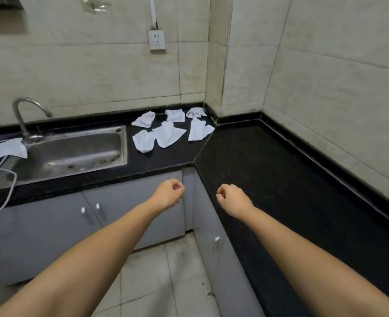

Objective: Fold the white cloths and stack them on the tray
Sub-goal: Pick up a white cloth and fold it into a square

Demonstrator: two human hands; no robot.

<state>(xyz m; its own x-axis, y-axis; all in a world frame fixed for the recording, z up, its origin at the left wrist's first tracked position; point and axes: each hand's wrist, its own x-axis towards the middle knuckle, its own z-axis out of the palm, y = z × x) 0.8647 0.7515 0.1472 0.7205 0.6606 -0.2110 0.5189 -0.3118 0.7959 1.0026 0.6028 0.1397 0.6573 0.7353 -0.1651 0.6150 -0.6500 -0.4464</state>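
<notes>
Several crumpled white cloths [169, 133] lie scattered on the black counter [269, 170] near its back corner, right of the sink. One more white cloth [4, 151] hangs over the sink's left rim. My left hand [169, 194] and my right hand [232, 199] are held out in front of the counter's inner corner, both curled into loose fists with nothing in them, well short of the cloths. No tray is in view.
A steel sink [70, 152] with a curved faucet [28, 110] sits at the left of the counter. A white cable [9, 191] drapes over the counter's front edge at far left. Grey cabinet doors [129, 202] stand below. A wall socket [157, 40] is above the cloths.
</notes>
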